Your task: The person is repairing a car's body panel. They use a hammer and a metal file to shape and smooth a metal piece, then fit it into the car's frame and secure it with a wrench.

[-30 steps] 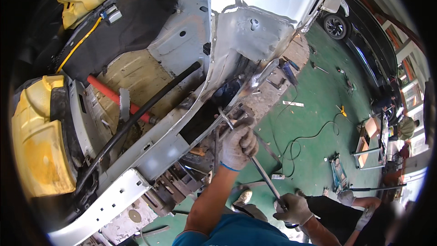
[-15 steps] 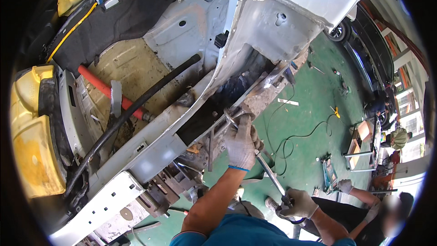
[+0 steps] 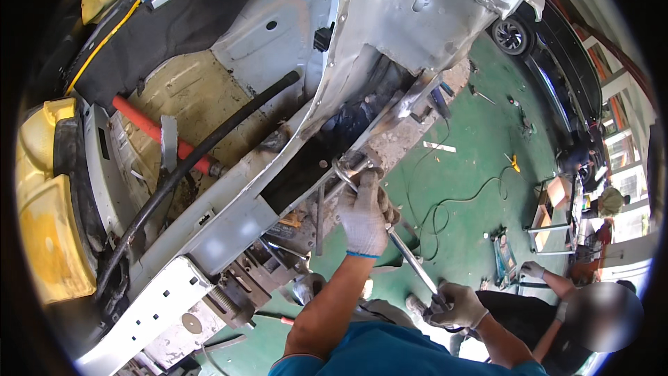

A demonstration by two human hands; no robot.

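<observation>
My gloved left hand (image 3: 364, 219) is closed around the upper part of a long steel bar with a hooked end (image 3: 415, 262), close to the cut sill of a car body (image 3: 233, 237). The bar's curved end rests at the sill's torn metal edge, just past my left fingers; its exact contact is hard to make out. Lower right, my gloved right hand (image 3: 460, 306) is wrapped round the bar's other end, near my body. The bar slants between the two hands. An opening in the sill (image 3: 306, 177) lies beside the hook.
A black bar (image 3: 202, 153) and a red cylinder (image 3: 156, 129) lie across the car floor. Clamps (image 3: 240, 292) grip the sill below. A cable (image 3: 463, 202) winds over the green floor (image 3: 417, 191). Another person (image 3: 543, 317) is close at right; a dark car (image 3: 557, 49) stands beyond.
The view has shifted slightly, so the car body sits further left and up. Both hands stay closed on the bar. The other person at right has moved slightly.
</observation>
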